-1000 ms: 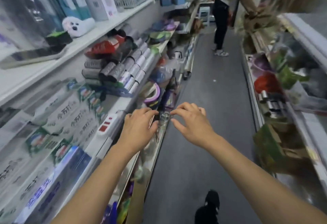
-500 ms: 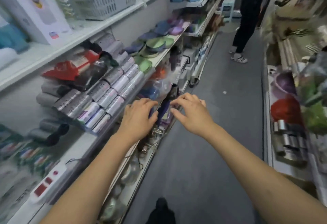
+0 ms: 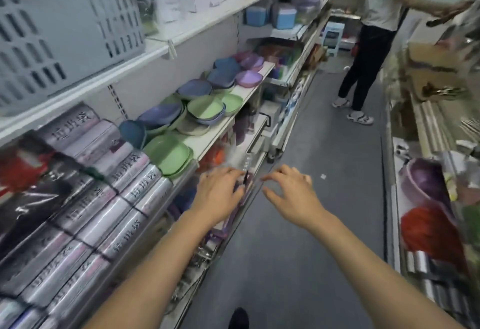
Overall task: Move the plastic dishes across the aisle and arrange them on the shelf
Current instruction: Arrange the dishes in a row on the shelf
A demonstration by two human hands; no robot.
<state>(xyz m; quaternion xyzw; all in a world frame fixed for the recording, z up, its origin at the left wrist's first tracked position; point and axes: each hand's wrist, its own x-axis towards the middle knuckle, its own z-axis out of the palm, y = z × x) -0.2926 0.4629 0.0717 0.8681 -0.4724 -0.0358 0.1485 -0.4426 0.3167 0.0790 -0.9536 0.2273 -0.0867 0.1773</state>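
Head | plastic dishes point(image 3: 207, 106) beyond left hand point(image 3: 218, 193) (empty) | apart

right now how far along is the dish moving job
Partly done, judging by the shelf: green, blue and purple plastic dishes already sit there in loose stacks. In hand: nothing; the left hand and right hand are open and empty over the aisle floor. Left: I can't tell how many dishes remain.
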